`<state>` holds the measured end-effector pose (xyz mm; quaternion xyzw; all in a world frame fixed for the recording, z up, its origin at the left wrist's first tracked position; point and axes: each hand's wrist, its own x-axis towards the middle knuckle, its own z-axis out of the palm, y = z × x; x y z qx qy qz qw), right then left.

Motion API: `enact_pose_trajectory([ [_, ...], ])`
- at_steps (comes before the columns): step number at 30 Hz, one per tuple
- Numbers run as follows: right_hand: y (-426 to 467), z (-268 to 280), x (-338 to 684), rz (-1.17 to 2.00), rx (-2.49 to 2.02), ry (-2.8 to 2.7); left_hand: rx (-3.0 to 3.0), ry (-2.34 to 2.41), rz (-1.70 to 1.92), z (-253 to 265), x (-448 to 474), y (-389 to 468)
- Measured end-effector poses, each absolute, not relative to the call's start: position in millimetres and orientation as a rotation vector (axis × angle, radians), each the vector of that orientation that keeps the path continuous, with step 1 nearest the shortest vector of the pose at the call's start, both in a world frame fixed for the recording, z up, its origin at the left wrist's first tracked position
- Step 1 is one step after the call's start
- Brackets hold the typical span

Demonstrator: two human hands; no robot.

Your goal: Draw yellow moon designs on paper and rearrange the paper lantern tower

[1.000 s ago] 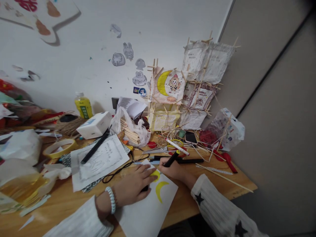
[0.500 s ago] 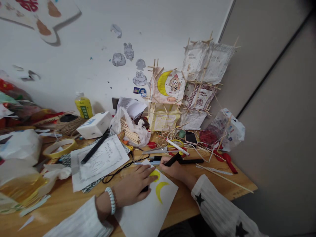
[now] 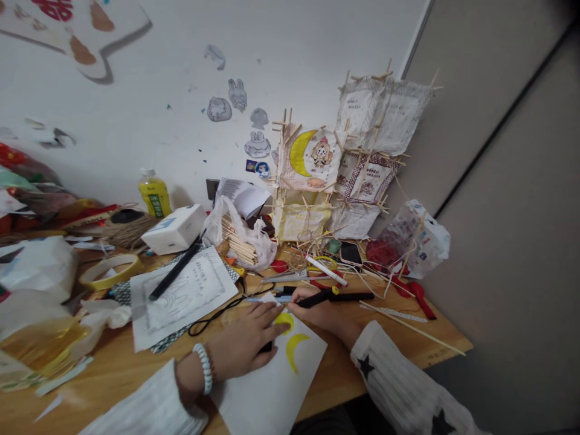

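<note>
My right hand [image 3: 312, 309] is closed around a black marker with a yellow end [image 3: 319, 298], near the top edge of a white sheet of paper [image 3: 267, 393]. The marker leans low toward the right, and its writing tip is hidden by my fingers. Two yellow crescent shapes are on the sheet, one [image 3: 298, 351] in full view and another [image 3: 284, 320] partly under my fingers. My left hand [image 3: 247, 339] lies flat across the paper with its fingers stretched out. A small black object [image 3: 266, 347] shows between its thumb and forefinger, mostly covered.
Left of the sheet lie a drawn page [image 3: 181, 308] with a black pen [image 3: 176, 269] across it and a tape roll [image 3: 111, 272]. Behind stand a bag of sticks [image 3: 240, 241], stick-framed paper lanterns [image 3: 308, 175], scissors [image 3: 287, 277] and a white marker [image 3: 326, 270]. Thin sticks lie at right.
The black marker in my right hand has tipped lower, its yellow end dropping to the right, and the hand has shifted slightly left. My left hand and the paper stay put.
</note>
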<state>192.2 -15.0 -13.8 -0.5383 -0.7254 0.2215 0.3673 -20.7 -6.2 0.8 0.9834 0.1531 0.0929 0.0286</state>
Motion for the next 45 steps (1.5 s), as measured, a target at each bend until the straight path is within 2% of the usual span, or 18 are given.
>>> enact_pose_trajectory([
  [7,-12.3,-14.7,189.8,0.598,-1.343,-1.856,3.047,0.470,0.396,3.1,-20.0,-7.7],
  [25,-6.9,-20.3,188.7,0.722,-1.279,-1.881,3.064,0.545,0.277,3.8,-21.1,-9.3],
  [40,-6.2,-18.9,187.6,0.621,-1.330,-1.832,3.049,0.557,0.258,3.1,-20.8,-9.4],
  [45,-7.1,-18.6,188.3,0.720,-1.247,-1.876,3.021,0.561,0.277,3.3,-20.5,-9.6],
])
